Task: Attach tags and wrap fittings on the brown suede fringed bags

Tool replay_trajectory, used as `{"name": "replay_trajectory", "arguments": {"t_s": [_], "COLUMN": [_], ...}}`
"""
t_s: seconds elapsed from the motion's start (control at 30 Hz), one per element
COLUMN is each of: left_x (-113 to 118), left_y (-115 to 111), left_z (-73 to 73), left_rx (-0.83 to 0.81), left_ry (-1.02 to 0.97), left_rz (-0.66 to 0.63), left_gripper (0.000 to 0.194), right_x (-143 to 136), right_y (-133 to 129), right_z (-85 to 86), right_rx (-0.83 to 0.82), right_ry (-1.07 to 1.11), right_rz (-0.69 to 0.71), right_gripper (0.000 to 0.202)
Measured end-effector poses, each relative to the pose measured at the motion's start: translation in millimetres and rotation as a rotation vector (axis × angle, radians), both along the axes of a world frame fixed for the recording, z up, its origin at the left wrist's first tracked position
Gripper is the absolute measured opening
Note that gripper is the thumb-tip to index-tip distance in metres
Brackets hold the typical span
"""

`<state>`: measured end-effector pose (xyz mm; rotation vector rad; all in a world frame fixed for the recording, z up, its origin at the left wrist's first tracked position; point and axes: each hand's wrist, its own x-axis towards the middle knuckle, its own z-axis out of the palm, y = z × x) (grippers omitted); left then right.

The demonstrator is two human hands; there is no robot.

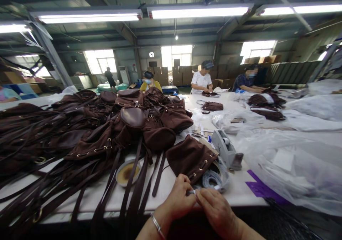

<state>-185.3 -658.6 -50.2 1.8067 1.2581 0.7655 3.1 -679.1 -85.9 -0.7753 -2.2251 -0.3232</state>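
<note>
At the table's near edge my left hand (179, 196), with a bangle on its wrist, is closed in a pinch. My right hand (217, 208) meets it, also pinching. Between the fingertips shows a small pale strip (190, 192), too covered to name. Just beyond the hands lies a dark brown drawstring bag (188, 158) with metal eyelets along its top edge. Beside that bag are a coil of pale clear ties or cord (212, 179) and a grey tape dispenser (224, 149).
A heap of brown bags (130, 117) with long straps fills the table's left. A bowl (127, 172) with a yellowish-brown inside sits under straps. Plastic bags (291, 165) and a purple piece (263, 190) lie right. Across the table, people (202, 77) handle brown items.
</note>
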Motion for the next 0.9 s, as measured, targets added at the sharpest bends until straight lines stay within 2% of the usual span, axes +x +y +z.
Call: {"name": "replay_trajectory", "arguments": {"t_s": [0.13,0.27,0.33,0.43,0.53,0.6,0.67,0.77,0.9], "left_x": [-1,2,3,3,4,6,7,8,5], "left_y": [1,-2,-4,-10,-15,-14,-9,1,11], "left_z": [-0.1,0.8,1.7,-2.3,-18.6,-35.3,-52.5,-71.5,-80.7], "left_rx": [-0.03,-0.035,-0.004,0.104,0.291,0.446,0.571,0.691,0.789], "left_ry": [-0.065,-0.085,-0.079,-0.04,0.048,0.101,0.124,0.143,0.202], "left_rz": [0.032,0.075,0.095,0.107,0.07,0.059,0.092,0.127,0.145], "left_gripper": [0.013,0.013,0.011,0.01,0.008,0.007,0.008,0.011,0.014], "right_x": [-4,-2,9,46,97,129,152,167,164], "right_y": [2,0,2,18,51,75,96,119,141], "right_z": [-0.3,6.5,11.6,26.3,48.8,63.3,73.1,76.0,67.5], "right_rx": [0.028,-0.036,-0.086,-0.2,-0.371,-0.503,-0.624,-0.713,-0.812], "right_ry": [0.037,0.061,0.113,0.247,0.424,0.53,0.548,0.518,0.548], "right_rz": [-0.031,-0.043,-0.074,-0.2,-0.419,-0.626,-0.754,-0.799,-0.821], "right_gripper": [0.032,0.03,0.029,0.025,0.026,0.032,0.035,0.034,0.041]}}
